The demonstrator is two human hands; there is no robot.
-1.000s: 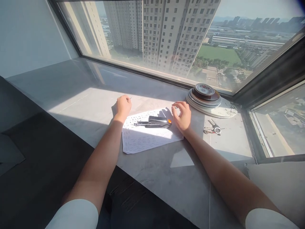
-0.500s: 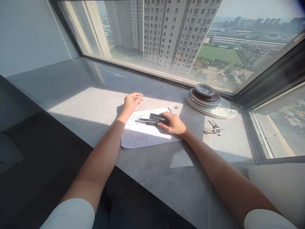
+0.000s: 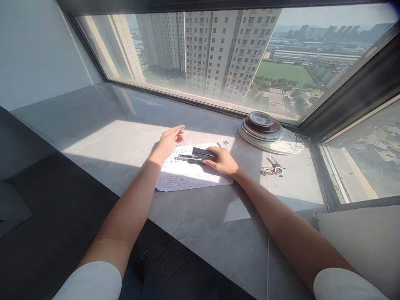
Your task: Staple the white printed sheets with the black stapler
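Observation:
My right hand [image 3: 222, 160] is closed around the back end of a black stapler [image 3: 200, 153], whose parts are spread apart. Its long narrow magazine points left over printed sheets of paper [image 3: 190, 179] lying on the sill. Raised above the upper left of the paper, my left hand [image 3: 168, 141] pinches a small grey strip of staples [image 3: 182, 127] between thumb and fingertips. Beyond the paper, on the right, lie two short staple strips [image 3: 225, 142].
A stack of plates [image 3: 261, 125] stands by the window at the right. Nearer to me lies a bunch of keys [image 3: 274, 168]. The grey stone sill [image 3: 193, 216] ends in a front edge above a dark space. A white cushion-like thing [image 3: 359, 237] is at the right.
My left hand has turned slightly, its fingers lifting with the strip. The stapler in my right hand is tilted a little differently. The whole view has shifted slightly.

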